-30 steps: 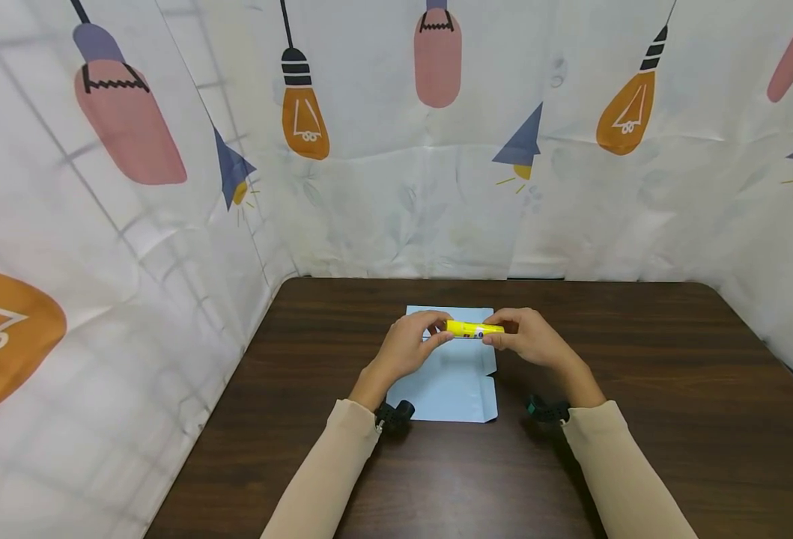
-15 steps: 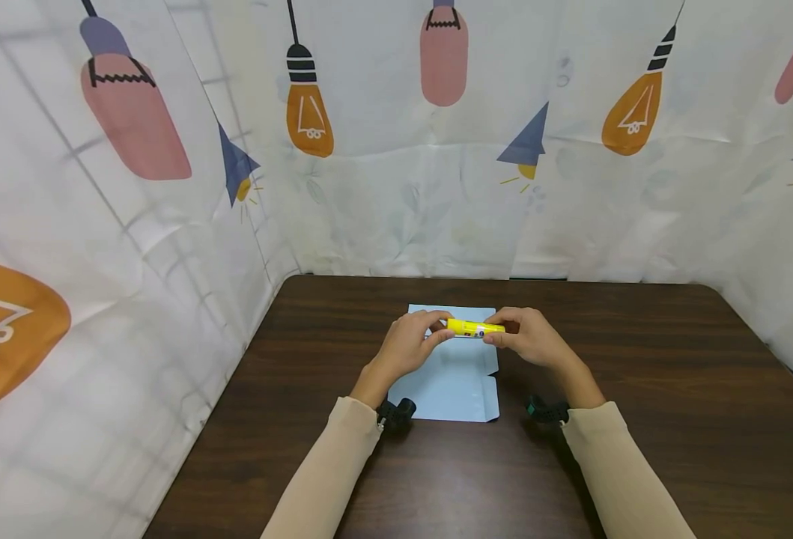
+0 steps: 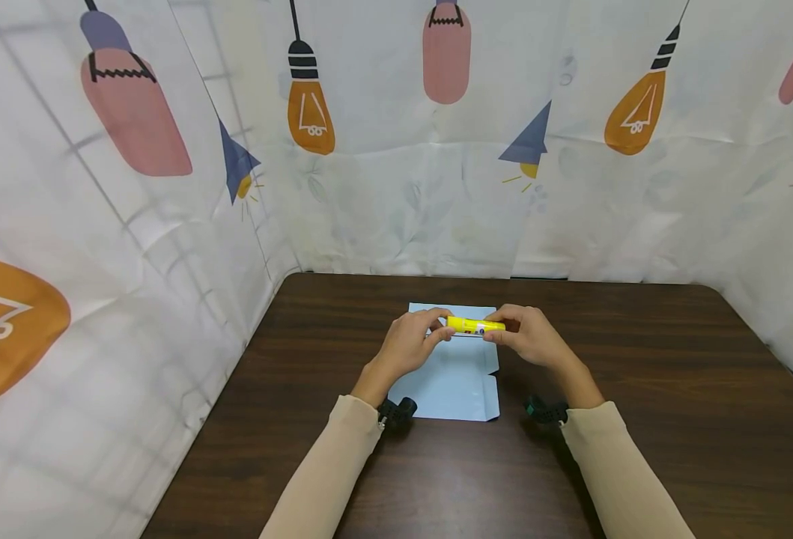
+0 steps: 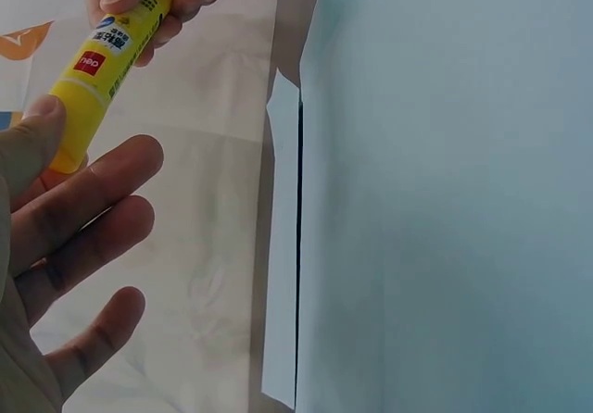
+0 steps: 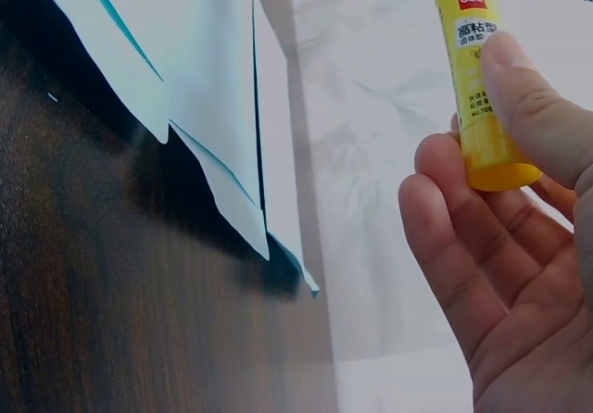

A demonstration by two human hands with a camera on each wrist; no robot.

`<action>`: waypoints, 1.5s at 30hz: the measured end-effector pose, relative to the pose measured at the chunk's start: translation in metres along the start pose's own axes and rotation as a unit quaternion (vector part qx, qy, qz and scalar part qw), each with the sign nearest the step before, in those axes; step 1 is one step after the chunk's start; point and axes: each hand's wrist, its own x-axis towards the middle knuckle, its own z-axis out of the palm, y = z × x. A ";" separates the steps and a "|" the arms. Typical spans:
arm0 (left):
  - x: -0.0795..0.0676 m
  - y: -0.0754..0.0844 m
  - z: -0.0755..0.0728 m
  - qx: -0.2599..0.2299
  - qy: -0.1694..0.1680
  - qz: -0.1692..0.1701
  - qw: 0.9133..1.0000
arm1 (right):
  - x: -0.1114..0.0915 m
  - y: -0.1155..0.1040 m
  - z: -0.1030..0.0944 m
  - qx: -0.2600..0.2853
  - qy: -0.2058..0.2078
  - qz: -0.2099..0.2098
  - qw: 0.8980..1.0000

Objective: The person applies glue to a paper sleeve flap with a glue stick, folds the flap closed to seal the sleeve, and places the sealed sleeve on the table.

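Observation:
A yellow glue stick [image 3: 475, 326] with a red label is held level between both hands, above the far part of a light blue paper sheet [image 3: 446, 382]. My left hand [image 3: 408, 343] pinches its capped end between thumb and index finger; in the left wrist view the other fingers of that hand [image 4: 83, 237] spread away from it. The other end is gripped by my right hand [image 3: 528, 335], its thumb lying along the printed side of the glue stick [image 5: 474, 70] in the right wrist view. The cap is on. The paper has folded flaps [image 5: 222, 191] along its edges.
The paper lies on a dark brown wooden table [image 3: 639, 419]. A white curtain [image 3: 383, 202] printed with lamps and bulbs hangs behind the table and along its left side. Each wrist wears a black camera strap [image 3: 396, 412].
Both hands keep the same hold on the glue stick and stay nearly in place. The head view has shifted very slightly.

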 end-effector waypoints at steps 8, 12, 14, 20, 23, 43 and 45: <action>-0.001 -0.001 0.000 -0.020 -0.023 -0.024 0.999 | 0.001 0.000 0.004 -0.010 0.014 -0.013 1.000; -0.001 0.000 -0.001 -0.027 -0.032 -0.031 0.999 | 0.001 0.000 0.006 -0.014 0.020 -0.015 1.000; -0.001 -0.001 -0.001 -0.029 -0.039 -0.034 0.998 | 0.001 0.001 0.006 -0.016 0.024 -0.014 0.999; 0.001 0.000 0.001 -0.022 -0.052 -0.037 0.998 | 0.000 0.003 0.005 -0.016 0.034 -0.016 0.999; 0.001 -0.001 0.002 -0.025 -0.054 -0.044 0.997 | 0.000 0.004 0.004 -0.012 0.036 -0.020 0.999; -0.001 -0.005 0.003 -0.044 -0.035 -0.036 0.998 | 0.000 0.004 0.003 -0.009 0.043 -0.013 0.999; -0.001 -0.005 0.003 -0.044 -0.034 -0.037 0.998 | 0.000 0.003 0.002 -0.006 0.044 -0.012 0.999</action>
